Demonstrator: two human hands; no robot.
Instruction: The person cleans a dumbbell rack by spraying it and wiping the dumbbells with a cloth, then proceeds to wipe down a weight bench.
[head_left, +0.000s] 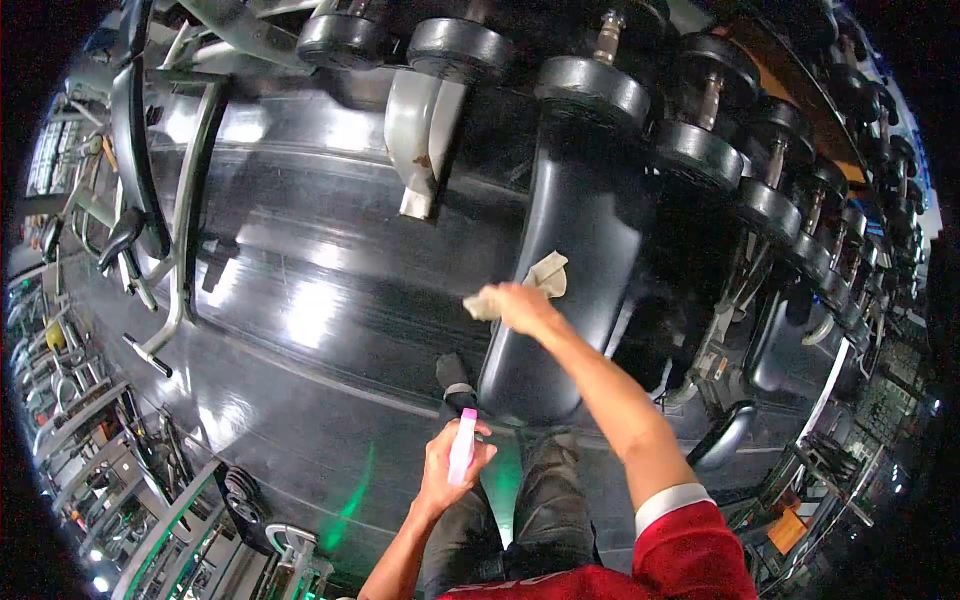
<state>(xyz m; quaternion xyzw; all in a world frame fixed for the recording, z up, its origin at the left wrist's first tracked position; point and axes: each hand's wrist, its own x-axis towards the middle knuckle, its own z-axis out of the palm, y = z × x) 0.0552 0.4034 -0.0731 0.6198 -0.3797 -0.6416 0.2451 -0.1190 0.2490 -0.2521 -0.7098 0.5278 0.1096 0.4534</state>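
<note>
My right hand is closed around a beige cloth, whose ends stick out on both sides of the fingers. It is over the left edge of a black padded bench, with the arm reaching across the pad. Lower down, in front of my legs, my left hand grips a spray bottle with a white and pink spray head. The bottle's lower part is hidden by the hand and the view from above.
A row of black dumbbells runs along the far side and curves down to the right. Another bench stands to the right. At left are a metal machine frame and weight plates. Shiny dark flooring lies between.
</note>
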